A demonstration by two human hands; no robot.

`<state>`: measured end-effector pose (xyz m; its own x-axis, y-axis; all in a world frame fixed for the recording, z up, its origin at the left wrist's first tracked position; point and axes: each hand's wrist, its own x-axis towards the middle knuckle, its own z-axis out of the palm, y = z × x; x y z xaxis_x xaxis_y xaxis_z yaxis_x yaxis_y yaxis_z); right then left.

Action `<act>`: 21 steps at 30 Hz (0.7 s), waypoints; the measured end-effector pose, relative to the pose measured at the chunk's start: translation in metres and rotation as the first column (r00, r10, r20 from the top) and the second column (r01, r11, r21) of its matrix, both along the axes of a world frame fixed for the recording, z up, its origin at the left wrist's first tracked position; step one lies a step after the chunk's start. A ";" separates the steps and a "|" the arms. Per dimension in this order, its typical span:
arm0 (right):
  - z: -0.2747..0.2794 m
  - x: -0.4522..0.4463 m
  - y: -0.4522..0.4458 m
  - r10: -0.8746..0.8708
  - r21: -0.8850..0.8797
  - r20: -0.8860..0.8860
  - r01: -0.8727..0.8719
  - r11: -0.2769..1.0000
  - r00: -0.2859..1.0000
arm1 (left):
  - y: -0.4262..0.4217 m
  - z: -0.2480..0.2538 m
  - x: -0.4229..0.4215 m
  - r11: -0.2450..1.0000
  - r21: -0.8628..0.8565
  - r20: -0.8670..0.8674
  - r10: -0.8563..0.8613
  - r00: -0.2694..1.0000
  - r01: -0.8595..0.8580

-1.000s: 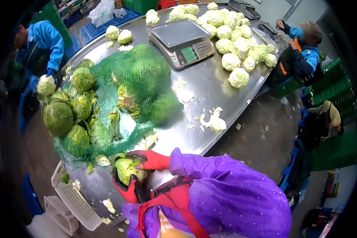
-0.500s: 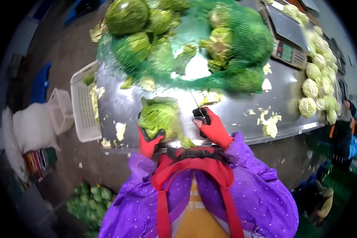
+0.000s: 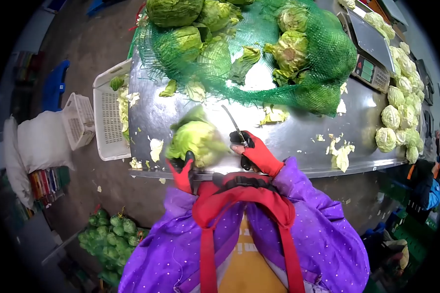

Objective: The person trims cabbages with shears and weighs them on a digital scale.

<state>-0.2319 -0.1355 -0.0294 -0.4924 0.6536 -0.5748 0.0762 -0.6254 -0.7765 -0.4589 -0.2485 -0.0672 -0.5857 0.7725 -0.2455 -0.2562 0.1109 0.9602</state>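
A pale green cabbage (image 3: 195, 144), smeared by motion, is near the table's front edge, with a darker loose leaf at its top. My left hand (image 3: 182, 171), in a red glove with black fingers, grips its near left side; some of the fingers are hidden behind it. Wrapped round the handle of a knife (image 3: 234, 123) is my right hand (image 3: 256, 154), gloved alike, just right of the cabbage. The thin blade points up and away to the left, apart from the cabbage.
Beyond my hands, a green mesh bag (image 3: 322, 63) holds several cabbages on the metal table (image 3: 298, 146). A white basket (image 3: 107, 151) with leaves stands left. At right are a scale (image 3: 371, 73) and trimmed cabbages (image 3: 391, 117). Bagged cabbages (image 3: 112, 239) sit on the floor.
The cabbage has turned in my left hand, and its paler side now faces up. My right hand keeps hold of the knife, whose blade shows more clearly. The whole view has shifted slightly.
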 end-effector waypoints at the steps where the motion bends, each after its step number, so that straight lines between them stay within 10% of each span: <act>1: 0.004 -0.003 0.001 0.044 0.015 0.030 -0.044 0.999 0.999 | 0.005 0.003 -0.013 0.999 0.027 -0.141 -0.026 0.990 0.030; 5: -0.005 -0.009 -0.005 0.070 0.121 0.172 -0.091 0.988 0.983 | 0.023 0.030 -0.040 0.889 -0.288 -0.737 -0.442 0.511 0.355; 9: -0.008 -0.022 -0.008 0.140 0.628 0.320 -0.320 0.710 0.937 | 0.038 0.009 -0.039 0.942 -0.191 -0.741 -0.323 0.588 0.276; 21: -0.025 -0.059 0.006 0.280 0.546 0.523 -0.569 0.615 0.805 | 0.047 0.021 -0.040 0.920 -0.288 -0.751 -0.390 0.533 0.267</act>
<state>-0.2911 -0.1292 -0.0539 -0.6710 0.6880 -0.2764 0.5480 0.2091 -0.8099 -0.4985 -0.2010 -0.0457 -0.3025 0.9504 0.0717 0.6643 0.1563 0.7309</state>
